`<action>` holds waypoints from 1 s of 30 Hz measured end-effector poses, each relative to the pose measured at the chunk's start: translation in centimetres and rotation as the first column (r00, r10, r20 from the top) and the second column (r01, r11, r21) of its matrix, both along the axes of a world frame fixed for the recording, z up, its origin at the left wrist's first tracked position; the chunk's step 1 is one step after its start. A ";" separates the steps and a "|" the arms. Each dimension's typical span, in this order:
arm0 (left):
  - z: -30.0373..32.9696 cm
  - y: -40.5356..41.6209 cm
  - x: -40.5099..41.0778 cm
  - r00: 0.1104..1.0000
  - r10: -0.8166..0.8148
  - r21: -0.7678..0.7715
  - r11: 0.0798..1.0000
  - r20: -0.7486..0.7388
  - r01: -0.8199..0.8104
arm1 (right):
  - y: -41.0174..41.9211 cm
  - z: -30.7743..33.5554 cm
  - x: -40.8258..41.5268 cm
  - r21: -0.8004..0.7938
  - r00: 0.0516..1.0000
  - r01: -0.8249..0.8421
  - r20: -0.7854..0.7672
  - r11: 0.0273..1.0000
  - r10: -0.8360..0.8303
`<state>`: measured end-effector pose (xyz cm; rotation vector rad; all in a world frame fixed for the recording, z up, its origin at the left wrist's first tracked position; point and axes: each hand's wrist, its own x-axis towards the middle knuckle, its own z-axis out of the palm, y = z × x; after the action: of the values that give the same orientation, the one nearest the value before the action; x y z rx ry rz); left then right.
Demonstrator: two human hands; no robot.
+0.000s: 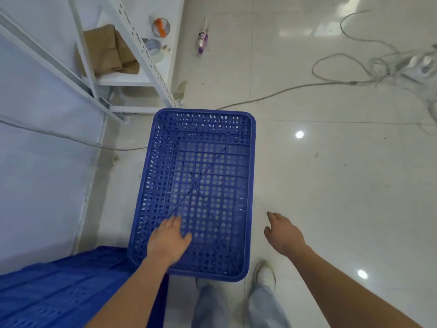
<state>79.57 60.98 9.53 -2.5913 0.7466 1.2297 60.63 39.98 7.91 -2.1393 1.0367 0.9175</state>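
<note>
A blue perforated plastic crate [251,176] is in the middle of the view, its open side facing up, its near end over a stack of blue crates [59,292] at the lower left. My left hand [169,240] is over the crate's near left part with fingers spread and relaxed; whether it touches the crate is unclear. My right hand [282,230] hovers to the right of the crate, apart from it, fingers loosely extended and holding nothing.
White metal shelving [132,43] stands at the upper left with brown paper bags [106,50] and tape rolls [160,27]. Grey cables [331,74] run across the glossy tiled floor. A small bottle [203,41] lies on the floor. My feet [263,275] are below the crate.
</note>
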 end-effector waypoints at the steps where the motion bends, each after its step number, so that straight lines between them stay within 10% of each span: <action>1: -1.1 -0.3 1.0 1.000 -0.006 0.012 1.000 0.008 0.006 | -0.1 -0.8 0.7 0.005 1.000 0.019 0.003 1.000 -0.019; 9: -8.3 1.7 7.9 0.996 0.026 0.125 0.992 0.081 -0.036 | 1.7 -9.3 4.5 0.131 0.952 0.300 0.026 0.945 -0.306; 18: -12.8 3.2 8.5 0.928 0.367 0.088 0.928 -0.062 -0.361 | 2.8 -13.4 7.1 0.156 0.665 0.712 0.163 0.685 -0.729; 30: -12.5 2.2 4.9 0.851 0.497 -0.059 0.857 -0.171 -0.512 | -0.4 -13.9 4.1 0.149 0.565 0.807 0.083 0.571 -0.821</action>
<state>84.48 63.22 -2.98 -2.9145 0.1337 1.5728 64.72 39.60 -5.96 -1.3185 1.6489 0.3176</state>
